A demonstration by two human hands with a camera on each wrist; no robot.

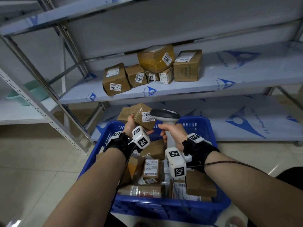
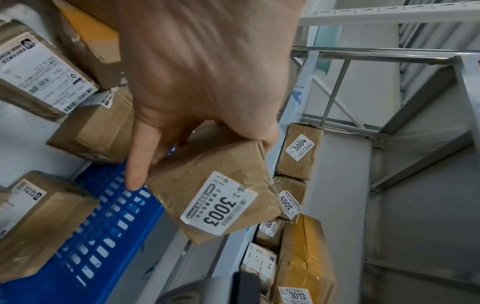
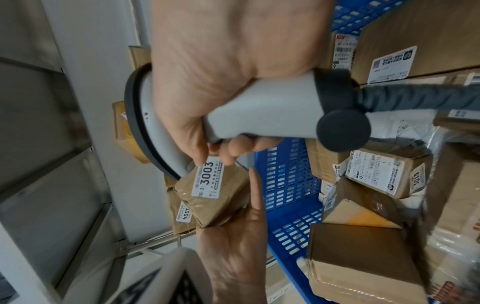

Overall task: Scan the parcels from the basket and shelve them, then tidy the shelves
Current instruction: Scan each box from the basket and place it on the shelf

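Note:
My left hand (image 1: 131, 122) grips a small brown parcel (image 1: 138, 116) labelled 3003 (image 2: 221, 202), held above the far rim of the blue basket (image 1: 211, 133). My right hand (image 1: 172, 133) grips the grey handle of a barcode scanner (image 1: 165, 114), whose dark head hangs just over the parcel's label (image 3: 207, 179). In the right wrist view the scanner handle (image 3: 259, 109) fills my fist and its head partly hides the label. Several more parcels (image 1: 151, 169) lie inside the basket. Several shelved parcels (image 1: 116, 79) sit on the middle shelf (image 1: 229, 76), among them 3004, 3005 and 3013 (image 1: 155, 58).
The metal shelving has a lower shelf (image 1: 246, 122) behind the basket and an upper shelf (image 1: 147, 7) overhead. A second rack with a green bin (image 1: 31, 90) stands at the left. The scanner's cable (image 1: 237, 163) runs over my right forearm. Tiled floor (image 1: 41, 161) surrounds the basket.

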